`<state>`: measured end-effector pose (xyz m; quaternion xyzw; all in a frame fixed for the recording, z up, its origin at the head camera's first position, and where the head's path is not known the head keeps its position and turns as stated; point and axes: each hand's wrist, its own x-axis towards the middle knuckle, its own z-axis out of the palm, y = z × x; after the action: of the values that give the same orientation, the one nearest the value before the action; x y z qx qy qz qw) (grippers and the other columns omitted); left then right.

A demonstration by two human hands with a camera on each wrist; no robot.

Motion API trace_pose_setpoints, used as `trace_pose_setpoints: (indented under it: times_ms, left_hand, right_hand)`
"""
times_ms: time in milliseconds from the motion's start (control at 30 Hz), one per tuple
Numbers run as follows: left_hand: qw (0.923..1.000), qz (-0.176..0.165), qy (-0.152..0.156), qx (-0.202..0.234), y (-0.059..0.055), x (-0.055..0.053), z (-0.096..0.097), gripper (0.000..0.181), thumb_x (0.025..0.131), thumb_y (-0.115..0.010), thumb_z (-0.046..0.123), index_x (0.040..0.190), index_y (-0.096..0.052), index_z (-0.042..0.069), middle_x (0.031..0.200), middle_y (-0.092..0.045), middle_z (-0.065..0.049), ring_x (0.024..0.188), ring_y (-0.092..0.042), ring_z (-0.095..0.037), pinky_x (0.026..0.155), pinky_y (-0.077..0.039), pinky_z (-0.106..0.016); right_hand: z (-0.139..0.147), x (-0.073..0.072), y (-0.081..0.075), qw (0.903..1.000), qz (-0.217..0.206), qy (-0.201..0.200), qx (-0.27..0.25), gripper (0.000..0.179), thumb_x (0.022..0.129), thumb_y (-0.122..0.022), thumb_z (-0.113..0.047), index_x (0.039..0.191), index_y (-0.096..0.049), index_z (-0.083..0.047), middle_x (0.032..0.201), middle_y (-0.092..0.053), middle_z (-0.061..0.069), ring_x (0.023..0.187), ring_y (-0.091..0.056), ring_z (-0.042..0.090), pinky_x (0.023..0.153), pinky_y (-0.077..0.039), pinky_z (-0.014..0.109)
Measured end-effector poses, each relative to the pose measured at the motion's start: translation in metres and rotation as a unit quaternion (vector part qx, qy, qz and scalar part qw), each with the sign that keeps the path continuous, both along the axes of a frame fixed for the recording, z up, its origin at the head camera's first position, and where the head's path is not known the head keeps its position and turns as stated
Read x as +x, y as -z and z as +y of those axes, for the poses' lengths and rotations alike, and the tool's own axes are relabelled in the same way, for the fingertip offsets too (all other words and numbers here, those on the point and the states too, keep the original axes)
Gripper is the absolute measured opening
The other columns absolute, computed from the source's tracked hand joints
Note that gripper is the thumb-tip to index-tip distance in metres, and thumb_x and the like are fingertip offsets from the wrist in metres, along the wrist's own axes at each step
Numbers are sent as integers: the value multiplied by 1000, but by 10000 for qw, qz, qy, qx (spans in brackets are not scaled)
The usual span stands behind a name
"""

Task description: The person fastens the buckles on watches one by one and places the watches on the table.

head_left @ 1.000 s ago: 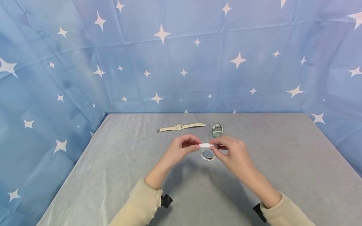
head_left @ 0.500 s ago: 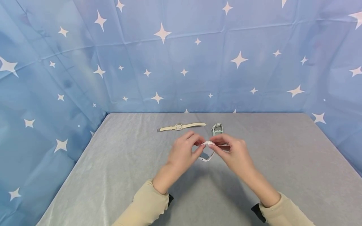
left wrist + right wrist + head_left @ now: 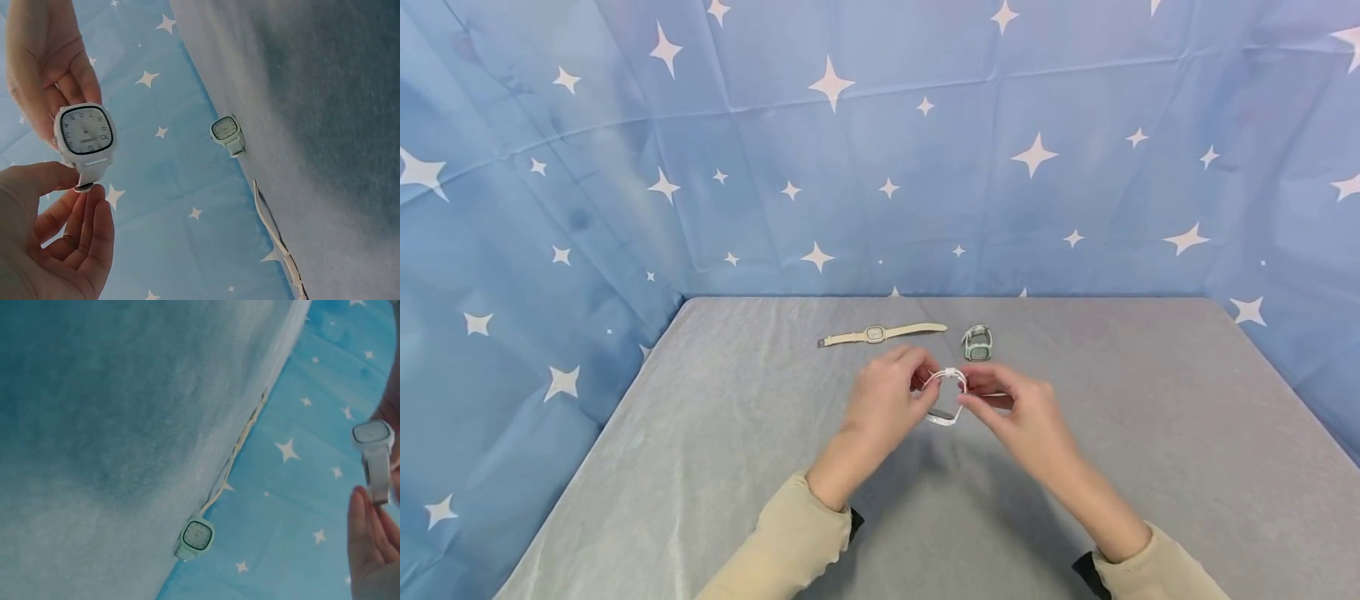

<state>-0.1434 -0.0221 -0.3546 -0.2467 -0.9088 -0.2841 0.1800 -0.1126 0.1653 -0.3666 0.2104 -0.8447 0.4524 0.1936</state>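
Within the grip of two hands, one white watch, apparently looped; two watches beyond.

Showing clock numerals on the white watch, nearest of the 3, running around in a ring and reading most clearly as 5, 7 and 8 in the left wrist view, blurring elsewhere. Appearing too small to read on the green watch, far right, and on the beige watch, far left.
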Motion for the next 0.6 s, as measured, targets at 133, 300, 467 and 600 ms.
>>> trace_pose_setpoints:
  times_ms: [133, 300, 467, 600]
  left_hand:
    - [9969, 557, 95, -542, 1, 3, 4, 14, 88, -75, 24, 100, -69, 20, 92, -67, 6, 73, -66, -6, 61, -51, -19]
    - [9839, 1519, -75, -944, 2, 5, 7, 11, 88, -75, 32, 94, -71, 23, 87, -69, 10, 72, -66, -7, 55, -51, -22]
    - [9812, 1741, -176, -812, 3, 5, 7, 8, 89, -75, 29, 86, -70, 23, 75, -67, 12, 61, -60, -5, 48, -43, -20]
    - [9827, 1720, -147, -669, 5, 5, 5, 8, 88, -76, 26, 85, -70, 22, 72, -66, 11, 58, -57, -3, 47, -40, -18]
  right_hand:
    - [-3, -2, -2, 9994, 262, 237, -65, 26, 82, -76, 7, 105, -74, -3, 91, -78, 9, 80, -75, 19, 73, -55, 9]
    - [-5, -2, -3, 9978, 518, 400, 137, 21, 83, -76, 5, 102, -76, -4, 88, -78, 9, 74, -75, 17, 71, -54, 7]
    - [-7, -1, -5, 9931, 794, 637, 587, 15, 82, -78, 2, 95, -77, -6, 78, -76, 4, 66, -72, 10, 68, -55, 11]
    - [-7, -2, -4, 9901, 942, 649, 812, 16, 80, -79, 3, 93, -76, -5, 76, -75, 1, 66, -71, 10, 66, -57, 16]
